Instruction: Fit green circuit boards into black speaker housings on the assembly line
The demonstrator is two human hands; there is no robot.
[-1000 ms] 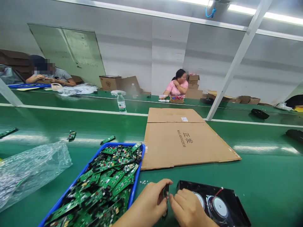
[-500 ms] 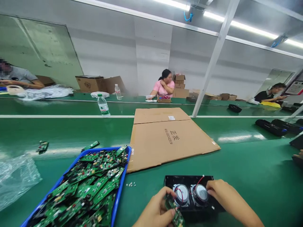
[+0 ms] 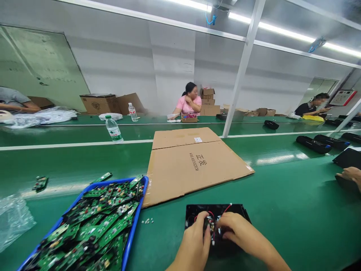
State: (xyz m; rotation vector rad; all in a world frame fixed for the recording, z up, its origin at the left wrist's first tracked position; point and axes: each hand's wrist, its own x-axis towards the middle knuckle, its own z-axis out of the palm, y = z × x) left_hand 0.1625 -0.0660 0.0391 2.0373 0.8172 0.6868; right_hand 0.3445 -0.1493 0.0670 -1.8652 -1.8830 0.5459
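Observation:
A black speaker housing [image 3: 191, 212] lies on the green bench in front of me, its inside facing up. Over it my left hand [image 3: 194, 241] grips a small green circuit board [image 3: 211, 226], tilted upright between thumb and fingers. My right hand [image 3: 237, 231] is closed close to the board's right side; whatever its fingertips pinch is hidden. A thin red wire [image 3: 227, 207] rises above the right fingers, and a small white plug [image 3: 213, 242] hangs below the board. Both hands largely cover the round speakers inside the housing.
A blue tray [image 3: 134, 222] heaped with circuit boards stands at the left. Flattened cardboard [image 3: 180, 169] lies ahead, with small white bits [image 3: 147, 221] nearby. A water bottle [image 3: 114, 130] and black housings [image 3: 313, 144] are farther off. A co-worker's hand [image 3: 351, 175] shows at right.
My left hand has raised the circuit board over the housing. My right hand has moved left from the right-hand speaker to the board. The view has shifted slightly right.

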